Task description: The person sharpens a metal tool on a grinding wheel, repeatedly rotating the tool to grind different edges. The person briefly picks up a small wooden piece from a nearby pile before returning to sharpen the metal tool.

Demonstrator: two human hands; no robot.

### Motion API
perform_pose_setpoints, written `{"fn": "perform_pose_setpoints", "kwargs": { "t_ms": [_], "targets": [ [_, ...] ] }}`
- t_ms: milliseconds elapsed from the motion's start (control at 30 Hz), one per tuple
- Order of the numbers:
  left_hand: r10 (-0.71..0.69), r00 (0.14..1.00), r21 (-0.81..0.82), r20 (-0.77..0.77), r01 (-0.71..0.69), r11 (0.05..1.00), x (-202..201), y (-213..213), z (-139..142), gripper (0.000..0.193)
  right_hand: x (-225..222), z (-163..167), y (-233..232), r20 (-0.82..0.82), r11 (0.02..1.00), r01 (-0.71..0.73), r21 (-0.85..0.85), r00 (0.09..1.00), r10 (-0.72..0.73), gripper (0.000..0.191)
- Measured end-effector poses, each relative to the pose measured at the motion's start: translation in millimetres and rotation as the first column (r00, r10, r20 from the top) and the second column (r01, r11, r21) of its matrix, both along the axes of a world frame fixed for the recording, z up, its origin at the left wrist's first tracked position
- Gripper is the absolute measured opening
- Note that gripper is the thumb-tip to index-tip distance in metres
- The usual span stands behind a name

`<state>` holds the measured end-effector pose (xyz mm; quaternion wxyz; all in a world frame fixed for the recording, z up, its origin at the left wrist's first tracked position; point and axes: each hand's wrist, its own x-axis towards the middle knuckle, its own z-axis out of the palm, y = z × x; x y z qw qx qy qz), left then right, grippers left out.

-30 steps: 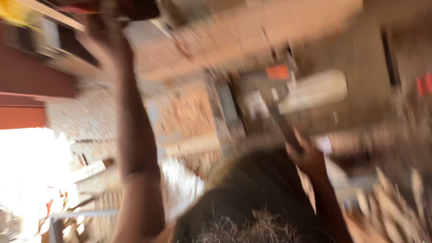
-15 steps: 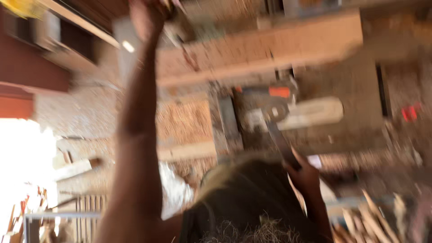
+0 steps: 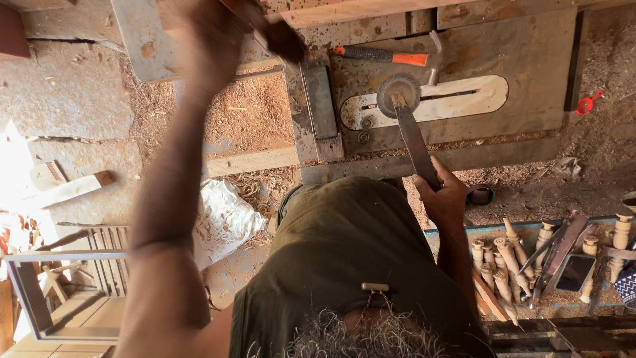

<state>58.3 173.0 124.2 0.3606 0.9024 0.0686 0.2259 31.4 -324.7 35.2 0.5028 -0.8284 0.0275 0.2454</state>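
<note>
The right hand point(image 3: 442, 192) is wrapping its fingers point(image 3: 432, 180) tightly around the near end of a long flat dark metal blade point(image 3: 412, 140), now pressing its tip against the round grey grinding wheel point(image 3: 398, 94) in the pale slot at the middle of the rusty metal worktop point(image 3: 530, 59). The left hand point(image 3: 205, 40), raised earlier, is still gripping a blurred dark object point(image 3: 281, 40) over the worktop's far left corner. An orange-handled hammer point(image 3: 381, 56) is lying beyond the wheel.

Dark rectangular phone screen point(image 3: 575, 272) lying in tray point(image 3: 457, 231), lower right, among turned wooden spindles point(image 3: 498, 255).
</note>
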Motion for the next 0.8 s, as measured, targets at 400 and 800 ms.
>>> {"fn": "perform_pose_setpoints", "kwargs": {
  "t_ms": [400, 800],
  "targets": [
    [-0.263, 0.954, -0.247, -0.148, 0.222, 0.943, -44, -82, -43, 0.011, -9, -7, -8, 0.049, 0.998, -0.062, 0.016, 0.997, 0.061, 0.064],
    [0.232, 0.748, -0.167, 0.622, -0.163, 0.972, 81, 122, 20, 0.01, -5, -4, -7, 0.157, 0.943, -0.209, -0.259, 0.954, 0.254, 0.073]
  ]
}}
